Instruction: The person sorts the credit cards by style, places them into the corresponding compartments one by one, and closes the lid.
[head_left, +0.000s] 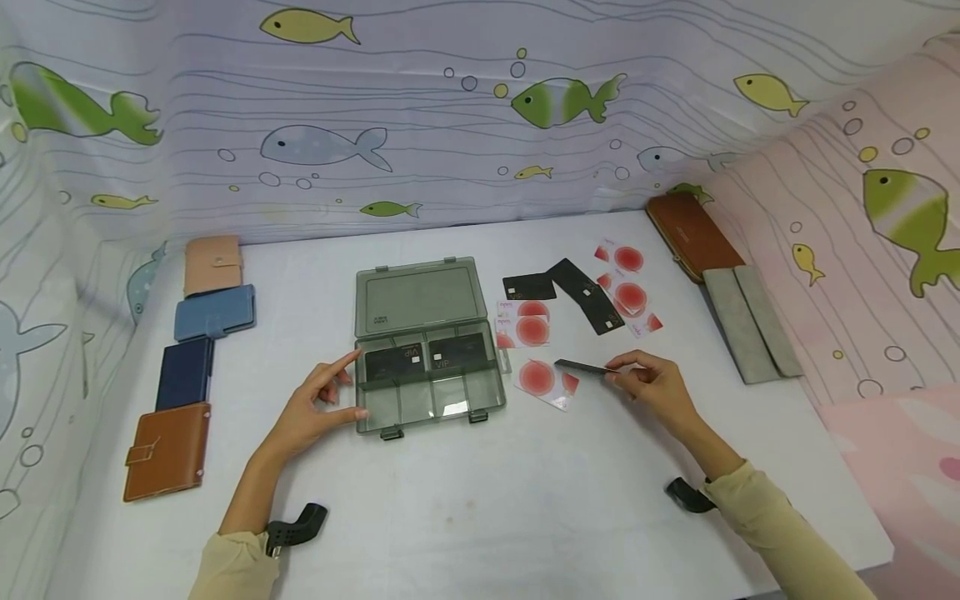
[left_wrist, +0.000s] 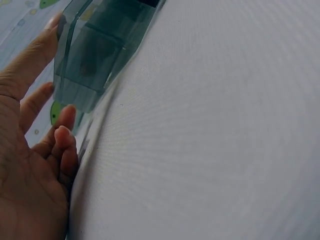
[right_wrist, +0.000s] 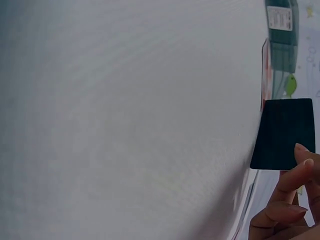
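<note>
A dark card (head_left: 583, 367) is pinched between thumb and fingers of my right hand (head_left: 654, 388), seen almost edge-on from the head; the right wrist view shows its plain dark face (right_wrist: 282, 131). Its far end overlaps a red-and-white card (head_left: 537, 378) on the table. My left hand (head_left: 318, 402) touches the left side of a translucent grey-green divided box (head_left: 381, 410), index finger and thumb stretched apart along it. The box's lid (head_left: 422, 302) lies folded back. Two black VIP cards (head_left: 393, 364) (head_left: 459, 352) lie in its back compartments; the front ones are see-through.
Right of the box lie more black cards (head_left: 587, 297) and several red-and-white cards (head_left: 630, 297). A brown purse (head_left: 693, 232) and a grey wallet (head_left: 746, 325) lie at the right. Several wallets, including a tan one (head_left: 167, 452), line the left edge. Printed curtains (head_left: 450, 192) border the table.
</note>
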